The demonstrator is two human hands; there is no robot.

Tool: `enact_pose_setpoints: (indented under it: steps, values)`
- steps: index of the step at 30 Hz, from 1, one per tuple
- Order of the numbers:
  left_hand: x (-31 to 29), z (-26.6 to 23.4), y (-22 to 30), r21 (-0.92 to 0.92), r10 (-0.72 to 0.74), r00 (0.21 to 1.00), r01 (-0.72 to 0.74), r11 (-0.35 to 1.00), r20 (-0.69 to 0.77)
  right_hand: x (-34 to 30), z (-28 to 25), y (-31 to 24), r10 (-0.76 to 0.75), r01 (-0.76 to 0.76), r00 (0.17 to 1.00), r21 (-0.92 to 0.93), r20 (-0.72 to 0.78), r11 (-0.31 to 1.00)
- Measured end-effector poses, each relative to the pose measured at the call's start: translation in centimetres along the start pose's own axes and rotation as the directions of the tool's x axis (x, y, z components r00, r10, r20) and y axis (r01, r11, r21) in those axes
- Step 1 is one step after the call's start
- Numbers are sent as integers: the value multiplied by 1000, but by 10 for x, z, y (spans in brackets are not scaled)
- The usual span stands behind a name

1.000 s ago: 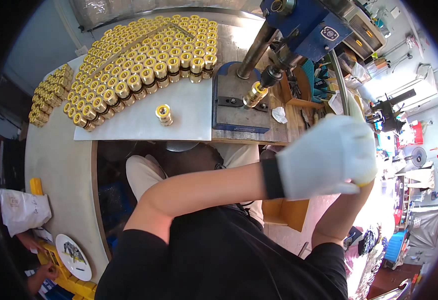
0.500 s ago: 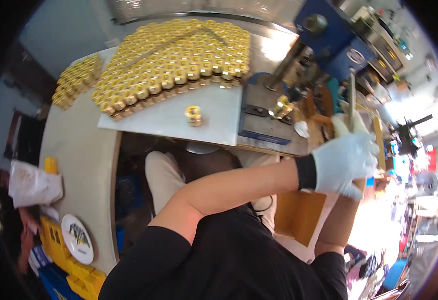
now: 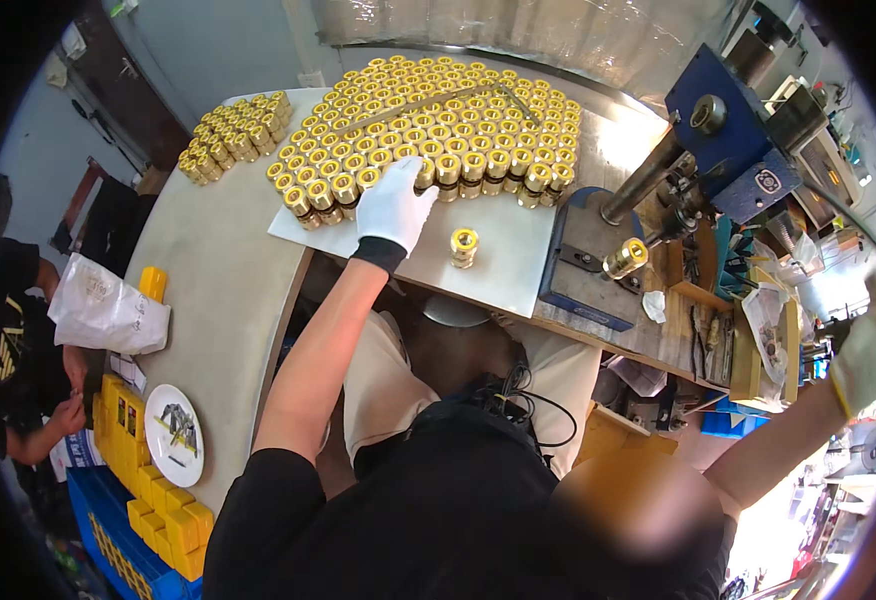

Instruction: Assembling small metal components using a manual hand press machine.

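Note:
My left hand [image 3: 395, 208], in a white glove, reaches to the front row of a large block of upright brass fittings [image 3: 438, 130]. Its thumb and fingers close around one brass fitting [image 3: 424, 174] in that row. A single brass fitting [image 3: 464, 247] stands apart on the pale sheet [image 3: 513, 265]. Another fitting [image 3: 625, 258] sits tilted under the spindle of the blue bench press [image 3: 723, 130]. Out at the right rim my gloved right hand [image 3: 861, 352] is raised beside the end of the press lever [image 3: 853, 215]; its fingers are blurred.
A smaller group of brass fittings [image 3: 233, 138] stands at the far left. Along the left table lie a white bag [image 3: 108, 305], yellow boxes [image 3: 163, 510] and a white plate [image 3: 173, 435] with small parts. A person [image 3: 28, 370] sits beyond. Wooden trays [image 3: 748, 350] stand right of the press.
My left hand has moved from beside the press across to the front row of fittings. The right hand has gone outward to the right rim. The press lever has swung outward, and the view has shifted.

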State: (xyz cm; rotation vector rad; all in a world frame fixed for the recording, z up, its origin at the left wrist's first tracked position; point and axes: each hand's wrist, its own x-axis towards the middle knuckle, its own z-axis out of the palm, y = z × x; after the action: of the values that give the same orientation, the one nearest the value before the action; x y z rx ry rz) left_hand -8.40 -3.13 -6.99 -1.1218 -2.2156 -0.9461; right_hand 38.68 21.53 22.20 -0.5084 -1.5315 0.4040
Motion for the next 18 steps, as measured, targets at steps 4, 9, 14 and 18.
enact_pose_setpoints:
  steps: [4,9,14,18]
  values:
    - [17,20,11,203,-238,941,191,960,241,-28,13,40,-63,171,921,-254,383,952]
    - [10,34,-23,191,54,998,-47,980,-33,-173,106,64,434,-241,784,-428,443,871]
    - [7,19,0,188,9,998,-21,982,67,-221,136,90,436,-168,746,-492,503,854]
    - [-20,7,2,137,-16,998,8,991,60,-222,145,99,461,-212,750,-487,475,847]
